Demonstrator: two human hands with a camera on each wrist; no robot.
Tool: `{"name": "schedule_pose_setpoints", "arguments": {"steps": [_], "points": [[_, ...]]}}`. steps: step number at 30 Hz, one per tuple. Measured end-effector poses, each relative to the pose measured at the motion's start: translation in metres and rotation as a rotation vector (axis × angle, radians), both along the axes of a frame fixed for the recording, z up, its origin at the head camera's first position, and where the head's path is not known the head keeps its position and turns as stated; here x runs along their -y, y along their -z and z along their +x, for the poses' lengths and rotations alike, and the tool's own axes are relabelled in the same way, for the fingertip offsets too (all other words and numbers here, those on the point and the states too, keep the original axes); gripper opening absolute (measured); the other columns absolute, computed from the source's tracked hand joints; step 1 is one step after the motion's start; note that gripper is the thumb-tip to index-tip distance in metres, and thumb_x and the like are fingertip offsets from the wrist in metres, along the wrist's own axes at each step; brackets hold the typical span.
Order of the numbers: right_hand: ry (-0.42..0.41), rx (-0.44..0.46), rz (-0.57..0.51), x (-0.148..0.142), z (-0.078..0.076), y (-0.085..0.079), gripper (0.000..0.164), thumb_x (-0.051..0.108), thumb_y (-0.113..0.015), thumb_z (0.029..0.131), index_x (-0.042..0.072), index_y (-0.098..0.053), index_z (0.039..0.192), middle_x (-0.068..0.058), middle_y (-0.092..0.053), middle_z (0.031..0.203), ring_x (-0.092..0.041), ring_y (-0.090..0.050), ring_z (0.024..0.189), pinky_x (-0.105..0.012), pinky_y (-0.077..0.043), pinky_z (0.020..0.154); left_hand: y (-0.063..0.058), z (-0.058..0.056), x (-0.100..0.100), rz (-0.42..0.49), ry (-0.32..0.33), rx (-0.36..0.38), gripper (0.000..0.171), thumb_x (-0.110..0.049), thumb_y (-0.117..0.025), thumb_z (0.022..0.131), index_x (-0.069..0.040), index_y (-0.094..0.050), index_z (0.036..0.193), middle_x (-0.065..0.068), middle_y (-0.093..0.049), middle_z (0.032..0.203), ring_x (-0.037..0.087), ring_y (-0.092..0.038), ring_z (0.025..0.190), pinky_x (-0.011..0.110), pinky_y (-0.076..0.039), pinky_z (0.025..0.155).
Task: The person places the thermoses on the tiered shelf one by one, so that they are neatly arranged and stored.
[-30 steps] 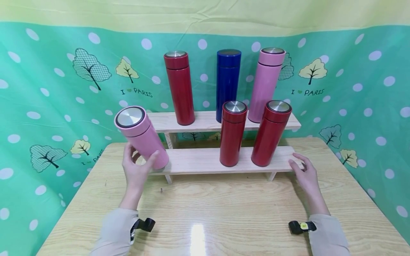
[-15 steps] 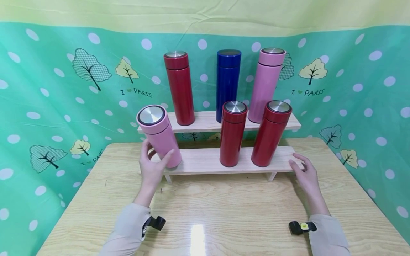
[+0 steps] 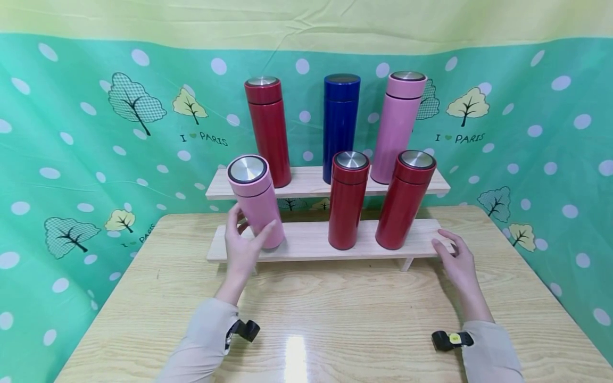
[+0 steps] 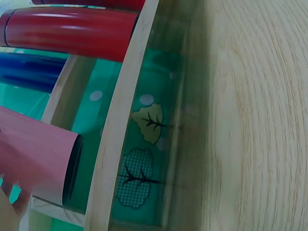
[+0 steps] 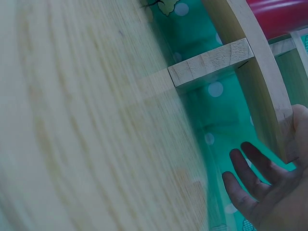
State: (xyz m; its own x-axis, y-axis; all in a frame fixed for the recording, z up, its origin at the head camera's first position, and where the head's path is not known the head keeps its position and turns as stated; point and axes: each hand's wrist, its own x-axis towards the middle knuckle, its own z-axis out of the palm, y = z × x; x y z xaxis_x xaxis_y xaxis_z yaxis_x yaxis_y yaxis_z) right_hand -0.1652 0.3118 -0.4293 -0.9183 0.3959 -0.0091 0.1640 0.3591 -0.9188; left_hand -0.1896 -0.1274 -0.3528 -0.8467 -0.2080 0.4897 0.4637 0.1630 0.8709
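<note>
In the head view my left hand (image 3: 243,249) grips a pink thermos flask (image 3: 258,207) with a steel-topped lid, thumb in front. The flask tilts slightly over the left half of the lower shelf (image 3: 306,239). In the left wrist view a gap shows between its dark base (image 4: 72,168) and the shelf's front edge (image 4: 118,115). My right hand (image 3: 458,258) holds the lower shelf's right end with thumb and index finger. The other fingers (image 5: 248,168) spread below the board in the right wrist view. Two red flasks, a middle one (image 3: 348,202) and a right one (image 3: 404,202), stand on this shelf.
Behind, the upper shelf (image 3: 306,183) carries a red flask (image 3: 269,133), a blue flask (image 3: 341,127) and a pink flask (image 3: 398,127). The two-tier stand rests on a wooden table (image 3: 330,314), before a teal dotted curtain (image 3: 167,127).
My left hand has carried the pink flask rightward along the lower shelf, from its left end towards the middle, and the flask leans less. The right hand keeps its place.
</note>
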Motion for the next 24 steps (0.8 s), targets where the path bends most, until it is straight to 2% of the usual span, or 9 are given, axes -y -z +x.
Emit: {"name": "schedule_pose_setpoints", "arguments": {"steps": [4,12,20,24], "points": [[0.002,-0.005,-0.002,0.0,0.0,0.0,0.063,0.045,-0.057,0.099,0.011,-0.04,0.15,-0.025,-0.032,0.154,-0.002,-0.05,0.083,-0.018,-0.047,0.07,-0.012,0.01,-0.009,-0.02,0.007,0.007,0.067,0.0,-0.078,0.081,0.004,-0.044,0.138,0.02,-0.051,0.131,0.026,-0.048,0.117,0.045,-0.039,0.101],[0.007,-0.015,-0.009,-0.001,0.0,0.001,0.063,0.045,-0.058,0.098,0.011,-0.042,0.149,-0.024,-0.03,0.155,-0.002,-0.049,0.081,-0.017,-0.046,0.068,-0.01,0.008,-0.016,-0.019,0.038,0.017,0.067,-0.003,-0.08,0.082,0.002,-0.044,0.139,0.02,-0.05,0.133,0.028,-0.047,0.12,0.046,-0.04,0.103],[0.009,-0.01,-0.004,0.0,0.0,0.0,0.062,0.046,-0.056,0.099,0.012,-0.041,0.149,-0.023,-0.037,0.149,-0.006,-0.05,0.083,-0.019,-0.044,0.067,-0.008,0.003,-0.019,-0.027,0.054,0.013,0.067,-0.004,-0.08,0.081,0.002,-0.046,0.138,0.021,-0.051,0.131,0.031,-0.047,0.12,0.047,-0.04,0.103],[0.006,-0.007,-0.003,0.001,0.0,0.0,0.063,0.045,-0.056,0.099,0.011,-0.041,0.15,-0.024,-0.035,0.151,-0.006,-0.049,0.083,-0.019,-0.044,0.067,-0.008,0.002,-0.02,-0.033,0.059,0.021,0.067,-0.005,-0.081,0.081,0.002,-0.046,0.139,0.021,-0.051,0.13,0.032,-0.047,0.12,0.046,-0.04,0.103]]}}
